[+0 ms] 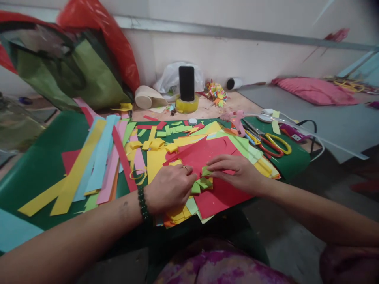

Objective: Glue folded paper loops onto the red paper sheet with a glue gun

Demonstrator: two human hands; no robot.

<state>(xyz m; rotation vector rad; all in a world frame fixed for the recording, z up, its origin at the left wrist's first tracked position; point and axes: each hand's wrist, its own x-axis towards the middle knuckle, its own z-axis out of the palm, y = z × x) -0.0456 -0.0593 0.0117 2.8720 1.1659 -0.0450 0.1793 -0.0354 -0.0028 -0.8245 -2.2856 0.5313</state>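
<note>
Currently both hands work one small folded green paper piece [203, 182], sitting on a red sheet [207, 157] near the front edge of the paper pile. Left hand [170, 188] is curled, fingers closed on the piece's left side; ring on one finger, dark bead bracelet [142, 204] at the wrist. Right hand [237, 171] lies flatter, fingertips pinched together on the piece's top right corner.

Under the red sheet: yellow, light green and orange sheets stacked loosely. Further left, long paper strips [89, 165] in yellow, blue, pink and red fan out over a green mat [38, 165]. Small folded yellow bits lie between strips and pile.

Right of the pile: scissors [272, 144] with yellow and red handles, and a pink glue gun [235, 120] just beside them. At the back: a phone [186, 83] upright in a yellow tape roll [187, 105], a finished multicolour paper flower [217, 94] near it, and a green bag [65, 71] at far left.
</note>
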